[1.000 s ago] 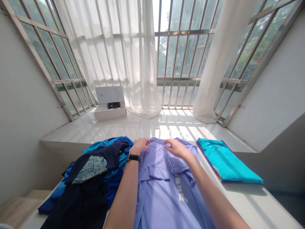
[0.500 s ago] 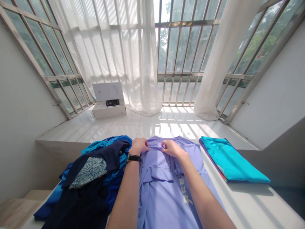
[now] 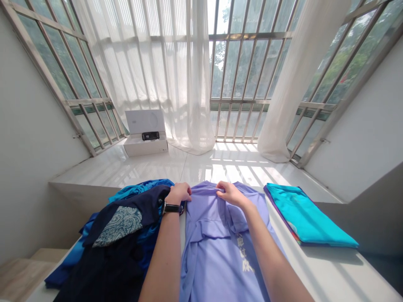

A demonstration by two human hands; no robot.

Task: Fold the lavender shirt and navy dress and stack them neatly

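Note:
A lavender T-shirt [image 3: 210, 260] lies in front of me, with pale printed characters running down its right part. Its upper left portion is folded inward in loose layers. My left hand [image 3: 180, 192], with a black-strapped watch [image 3: 172, 208] at the wrist, pinches the shirt's fabric near the upper left edge. Closer to the collar, my right hand [image 3: 230, 193] grips the folded cloth between thumb and fingers. The fabric between both hands is drawn fairly taut. Part of the collar is hidden behind the right hand.
Dark and bright blue clothes [image 3: 126, 251] are heaped on the left, one with a paisley patch. A folded turquoise garment [image 3: 311, 216] lies at right. Behind, an opened white box [image 3: 146, 147] with a black device [image 3: 150, 136] stands on the sill, before curtains and barred windows.
My left hand has shifted slightly left, away from the right hand, stretching the cloth between them. The right hand has moved slightly right and up. The view has tilted a little.

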